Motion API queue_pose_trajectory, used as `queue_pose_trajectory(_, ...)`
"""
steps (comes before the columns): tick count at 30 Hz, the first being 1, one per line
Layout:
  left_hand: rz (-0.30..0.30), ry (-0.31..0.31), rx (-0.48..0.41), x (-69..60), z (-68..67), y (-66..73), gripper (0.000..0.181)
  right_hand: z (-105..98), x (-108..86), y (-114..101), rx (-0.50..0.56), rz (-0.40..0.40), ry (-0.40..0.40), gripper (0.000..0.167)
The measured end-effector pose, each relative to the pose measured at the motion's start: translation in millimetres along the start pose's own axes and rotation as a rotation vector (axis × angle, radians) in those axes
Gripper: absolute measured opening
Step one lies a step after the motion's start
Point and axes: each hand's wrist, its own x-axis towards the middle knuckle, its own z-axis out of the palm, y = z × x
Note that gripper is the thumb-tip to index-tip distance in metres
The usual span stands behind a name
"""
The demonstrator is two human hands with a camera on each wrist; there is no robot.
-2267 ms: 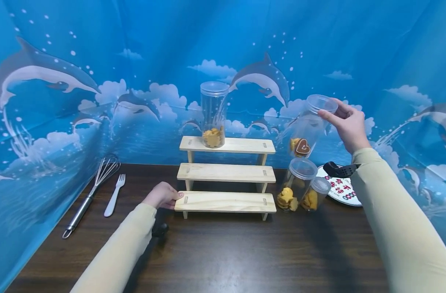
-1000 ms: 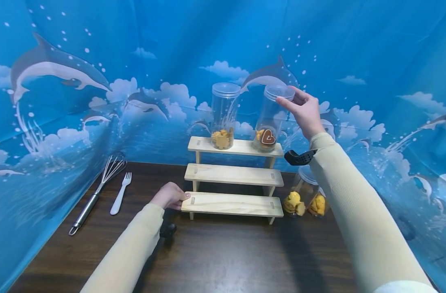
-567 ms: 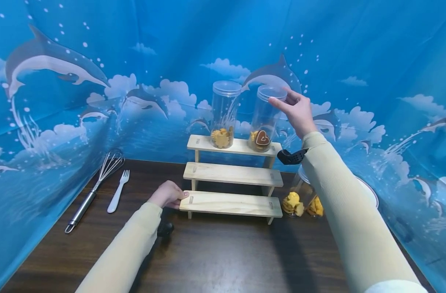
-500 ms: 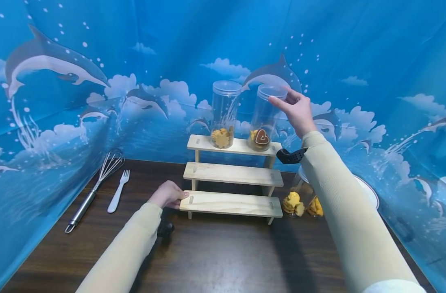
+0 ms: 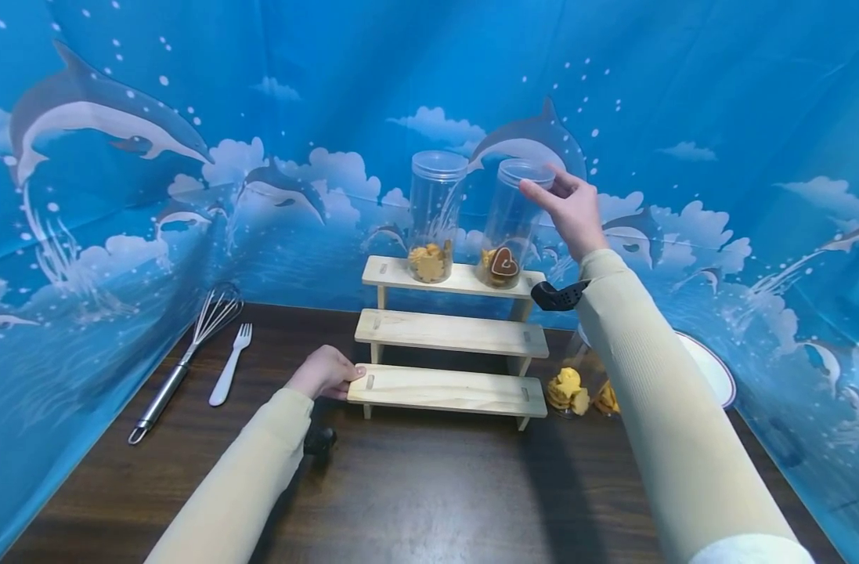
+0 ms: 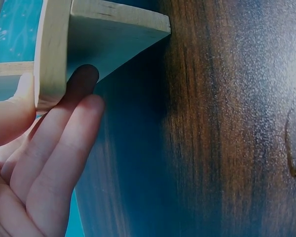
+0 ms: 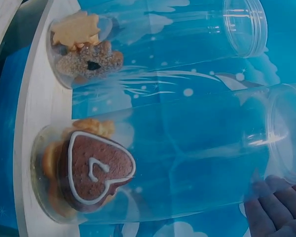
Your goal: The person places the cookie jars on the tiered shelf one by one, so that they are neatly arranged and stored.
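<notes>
My right hand [image 5: 570, 210] grips a tall clear cookie jar [image 5: 508, 223] by its lid end. The jar stands on the right part of the top step of a wooden three-step rack [image 5: 450, 330]. Inside it is a brown heart-shaped cookie [image 7: 99, 169] with white icing, among yellow ones. To its left on the same step stands another tall jar [image 5: 436, 215] with cookies at the bottom. My left hand [image 5: 325, 374] pinches the left end of the lowest step, thumb on top and fingers [image 6: 64, 143] underneath.
On the right, a jar of yellow cookies [image 5: 568, 390] and a smaller jar [image 5: 608, 399] are partly hidden by my right sleeve. Behind it shows a white plate [image 5: 711, 372]. A whisk [image 5: 189, 356] and a white fork [image 5: 230, 366] lie at the left. A dolphin-print cloth [image 5: 295, 70] hangs behind.
My right hand has brought the heart-cookie jar from above the right-hand jars leftward onto the top step, then shifted it slightly left. The left hand keeps its hold on the lowest step.
</notes>
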Motion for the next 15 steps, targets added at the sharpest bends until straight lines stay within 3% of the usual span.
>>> queue_pose_trajectory(11,0.003,0.006,-0.003,-1.9,0.9,-0.3,0.032,1.0,3.4,0.4,-0.037,-0.006,-0.024,0.082)
queue_pose_trajectory(15,0.008,0.011,-0.004,-2.2,0.8,-0.4,0.032,-3.5,0.6,1.7,-0.007,-0.039,-0.01,0.079)
